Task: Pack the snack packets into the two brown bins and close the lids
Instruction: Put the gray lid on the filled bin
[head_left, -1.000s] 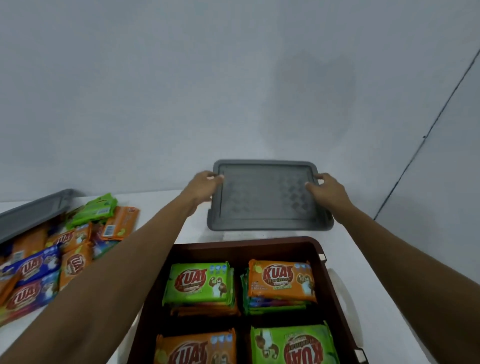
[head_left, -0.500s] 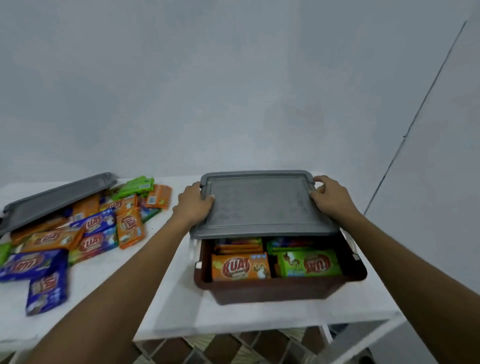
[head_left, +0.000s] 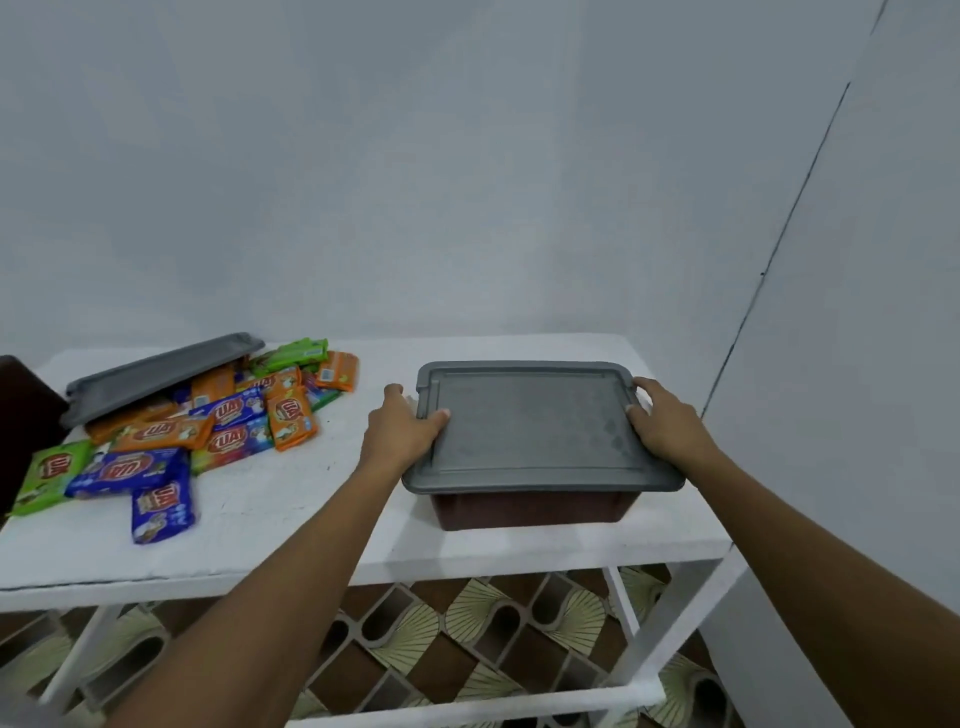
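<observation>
A grey lid (head_left: 535, 426) lies flat on top of a brown bin (head_left: 535, 509) at the right of the white table (head_left: 291, 525); the bin's contents are hidden. My left hand (head_left: 402, 428) grips the lid's left edge, thumb on top. My right hand (head_left: 665, 423) grips the lid's right edge the same way. Several loose snack packets (head_left: 208, 431) in orange, blue and green lie in a heap on the table's left half. A second grey lid (head_left: 161, 371) rests tilted on the back of that heap.
A dark brown edge, possibly the second bin (head_left: 21, 415), shows at the far left. The wall stands close behind the table and another wall close on the right. Patterned floor tiles (head_left: 467, 639) show under the table frame.
Both hands carried the grey lid from behind the open bin over it and lowered it; the packets inside are now covered. The view pulled back and shows more of the table.
</observation>
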